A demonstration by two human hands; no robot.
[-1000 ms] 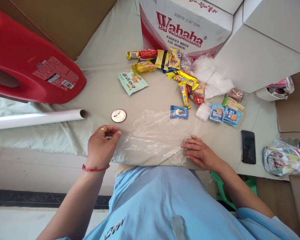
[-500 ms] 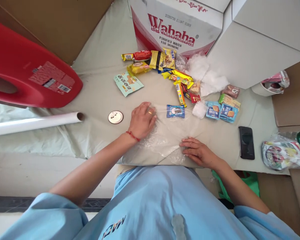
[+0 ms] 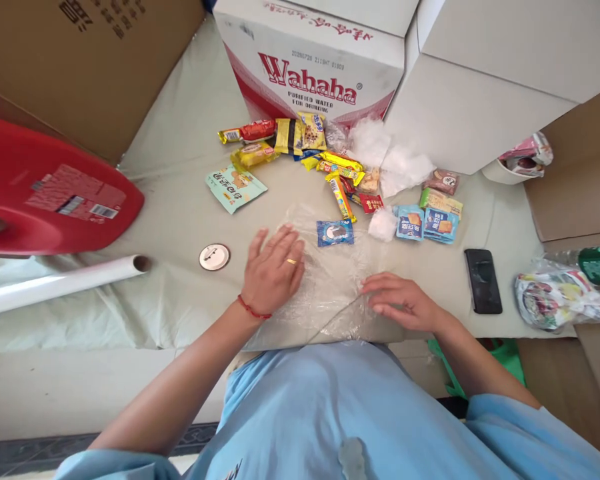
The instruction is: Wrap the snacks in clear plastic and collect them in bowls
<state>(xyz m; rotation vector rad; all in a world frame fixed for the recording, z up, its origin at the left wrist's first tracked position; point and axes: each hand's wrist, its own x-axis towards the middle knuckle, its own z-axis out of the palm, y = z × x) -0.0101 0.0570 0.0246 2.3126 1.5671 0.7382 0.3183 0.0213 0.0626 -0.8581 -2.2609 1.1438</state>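
A sheet of clear plastic film lies on the cloth-covered table in front of me. My left hand rests palm down on its left part, fingers extended, a ring and a red cord bracelet showing. On the film's right edge lies my right hand, fingers stretched to the left and slightly apart. Neither hand grips anything that I can see. A small blue snack packet sits on the film's upper part, just beyond and between the hands. To the left is a round pin badge, its pin side up.
Several wrapped snacks are piled before a Wahaha water carton. White tissue and blue packets lie to the right, near a phone. A red jug and white tube stand left.
The camera view has shifted, so the table's things appear moved left. My left hand's fingers have spread flatter on the film. The right hand stays at the film's right edge.
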